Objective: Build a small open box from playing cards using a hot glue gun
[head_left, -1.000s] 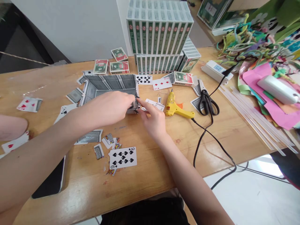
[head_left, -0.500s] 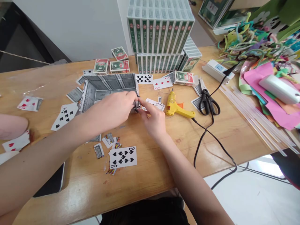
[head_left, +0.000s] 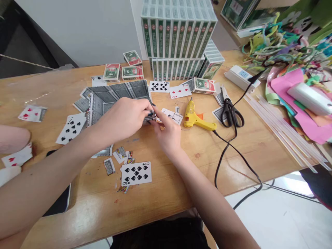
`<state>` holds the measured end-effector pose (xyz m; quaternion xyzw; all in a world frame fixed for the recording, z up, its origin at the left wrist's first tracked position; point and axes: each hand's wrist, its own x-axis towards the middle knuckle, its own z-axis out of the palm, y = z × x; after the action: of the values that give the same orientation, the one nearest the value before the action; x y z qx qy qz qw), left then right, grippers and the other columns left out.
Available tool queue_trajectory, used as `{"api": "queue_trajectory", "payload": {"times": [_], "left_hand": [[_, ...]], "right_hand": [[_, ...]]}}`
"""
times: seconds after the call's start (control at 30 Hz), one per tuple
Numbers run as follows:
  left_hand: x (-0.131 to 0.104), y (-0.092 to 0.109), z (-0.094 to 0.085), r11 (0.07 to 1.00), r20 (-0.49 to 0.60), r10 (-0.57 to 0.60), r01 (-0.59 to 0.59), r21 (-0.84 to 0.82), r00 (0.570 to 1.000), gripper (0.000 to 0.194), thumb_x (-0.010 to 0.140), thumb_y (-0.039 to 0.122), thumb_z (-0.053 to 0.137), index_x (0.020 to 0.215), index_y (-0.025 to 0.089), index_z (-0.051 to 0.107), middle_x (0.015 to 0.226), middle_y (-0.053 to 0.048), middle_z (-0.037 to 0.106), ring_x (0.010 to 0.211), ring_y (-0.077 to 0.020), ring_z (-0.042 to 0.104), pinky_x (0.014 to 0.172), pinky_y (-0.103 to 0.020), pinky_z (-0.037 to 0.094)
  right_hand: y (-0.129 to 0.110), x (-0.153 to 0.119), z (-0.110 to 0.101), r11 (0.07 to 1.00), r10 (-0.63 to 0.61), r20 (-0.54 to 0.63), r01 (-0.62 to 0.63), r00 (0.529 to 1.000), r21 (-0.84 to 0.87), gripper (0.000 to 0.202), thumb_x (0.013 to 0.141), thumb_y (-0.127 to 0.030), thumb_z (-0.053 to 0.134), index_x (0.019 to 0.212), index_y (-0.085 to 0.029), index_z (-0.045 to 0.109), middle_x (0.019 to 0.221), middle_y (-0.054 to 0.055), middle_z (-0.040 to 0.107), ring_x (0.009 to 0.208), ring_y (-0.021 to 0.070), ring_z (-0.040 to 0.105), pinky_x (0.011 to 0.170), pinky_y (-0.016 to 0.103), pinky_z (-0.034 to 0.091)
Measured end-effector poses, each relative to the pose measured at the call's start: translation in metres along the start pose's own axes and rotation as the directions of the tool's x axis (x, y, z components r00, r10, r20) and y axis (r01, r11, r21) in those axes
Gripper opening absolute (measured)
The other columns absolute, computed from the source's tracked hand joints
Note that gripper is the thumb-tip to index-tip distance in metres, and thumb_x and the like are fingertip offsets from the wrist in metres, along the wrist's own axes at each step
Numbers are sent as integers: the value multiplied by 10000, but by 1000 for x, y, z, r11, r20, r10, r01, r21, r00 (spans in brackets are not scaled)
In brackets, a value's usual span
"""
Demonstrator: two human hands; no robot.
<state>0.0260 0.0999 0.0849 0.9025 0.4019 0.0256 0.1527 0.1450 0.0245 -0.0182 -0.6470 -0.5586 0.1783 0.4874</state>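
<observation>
A tray-like box made of playing cards (head_left: 102, 103), grey patterned backs showing, stands mid-table. My left hand (head_left: 127, 116) reaches across it, its fingers closed on the box's near right corner. From the right, my right hand (head_left: 167, 133) pinches the outside of that same corner. The fingertips of both hands meet there and hide the exact spot. Right of my hands lie a joker card (head_left: 172, 116) and a yellow hot glue gun (head_left: 193, 117). A nine of spades (head_left: 136, 173) lies in front, over cut card scraps (head_left: 120, 154).
Stacked card packs (head_left: 178, 38) stand at the back. Black scissors (head_left: 229, 112), a power strip (head_left: 241, 77), clear glue sticks (head_left: 277, 129) and coloured paper (head_left: 290, 93) are on the right. The glue gun's cord (head_left: 241, 159) runs off the front edge. A phone (head_left: 58, 202) lies under my left forearm.
The card box has tilted and turned slightly, its left side shifting a little left and nearer. Both hands keep hold of the same corner.
</observation>
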Motion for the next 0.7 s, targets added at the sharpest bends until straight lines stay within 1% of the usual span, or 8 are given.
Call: {"api": "queue_trajectory", "payload": {"times": [0.07, 0.13, 0.2, 0.3, 0.4, 0.57, 0.7], "left_hand": [[2, -1, 0, 998, -39, -14, 12, -54, 999, 288, 865, 240, 431, 939, 228, 709, 759, -8, 718, 658, -164, 629, 604, -264, 417], [5, -2, -1, 995, -57, -35, 29, -92, 998, 245, 840, 249, 474, 860, 232, 717, 740, -3, 720, 646, -167, 628, 598, -274, 414], [8, -3, -2, 992, -48, -61, 56, -109, 997, 216, 818, 257, 501, 803, 237, 715, 732, -1, 723, 653, -180, 638, 591, -285, 412], [10, -3, -4, 988, -26, -82, 78, -134, 996, 204, 803, 255, 513, 794, 242, 716, 733, 2, 729, 662, -187, 650, 596, -293, 415], [10, -1, -5, 983, -29, -99, 94, -157, 995, 206, 797, 251, 516, 800, 239, 722, 733, 1, 732, 658, -184, 654, 605, -295, 421], [9, -1, -4, 967, 1, -166, 163, -198, 986, 221, 795, 284, 528, 828, 233, 740, 730, -11, 732, 644, -185, 651, 595, -295, 432], [12, -6, -3, 964, 19, -152, 152, -219, 988, 232, 793, 325, 540, 842, 243, 752, 788, -9, 742, 702, -190, 661, 619, -287, 441]], "right_hand": [[-2, -2, 2, 1000, 20, -5, -21, 1000, -23, 395, 886, -219, 550, 1275, -273, 582, 1149, 24, 703, 900, 192, 696, 824, 326, 576], [-5, -4, 6, 999, 26, -19, -27, 999, -45, 432, 873, -243, 583, 1303, -281, 554, 1164, 30, 695, 950, 205, 682, 857, 345, 564], [-10, -8, 10, 998, 11, -44, -14, 999, -55, 503, 858, -270, 615, 1349, -249, 507, 1210, 62, 671, 1050, 228, 648, 921, 372, 535], [-17, -13, 18, 999, -3, -78, -1, 997, -50, 653, 844, -327, 640, 1430, -188, 388, 1299, 119, 609, 1189, 257, 572, 1004, 407, 478], [-23, -16, 26, 998, 35, -111, -40, 993, -43, 746, 833, -384, 647, 1465, -178, 309, 1349, 146, 564, 1236, 273, 538, 1020, 432, 457], [-25, -16, 31, 993, 117, -117, -116, 986, 14, 783, 828, -409, 645, 1485, -220, 262, 1400, 135, 516, 1275, 290, 503, 1031, 472, 439], [-22, -13, 28, 993, 95, -96, -88, 991, 77, 702, 862, -346, 611, 1479, -268, 286, 1398, 92, 527, 1279, 261, 506, 1052, 460, 428]]}}
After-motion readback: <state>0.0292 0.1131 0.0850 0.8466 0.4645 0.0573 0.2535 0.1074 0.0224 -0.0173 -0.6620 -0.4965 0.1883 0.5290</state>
